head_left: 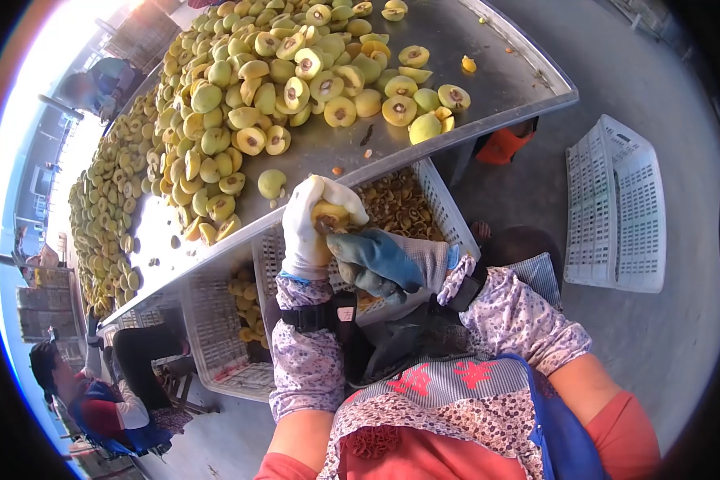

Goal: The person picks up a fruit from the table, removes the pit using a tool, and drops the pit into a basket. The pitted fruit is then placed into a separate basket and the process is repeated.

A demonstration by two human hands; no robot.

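My left hand point(305, 228), in a white glove, is closed around a yellow stone-fruit half point(329, 214), just off the near edge of the metal table point(488, 72). My right hand point(380, 260), in a blue and grey glove, is closed with its fingertips against the cut face of that half. Whatever the right fingers hold is hidden. Below both hands stands a white crate point(448, 204) with brown pits point(404, 200) in it. A single fruit half point(271, 183) lies on the table close to my left hand.
A large heap of yellow-green fruit halves point(216, 120) covers much of the table. Another crate point(224, 352) with fruit pieces stands at left, and stacked white crates point(616, 208) stand on the floor at right. A seated person point(108, 400) works at lower left.
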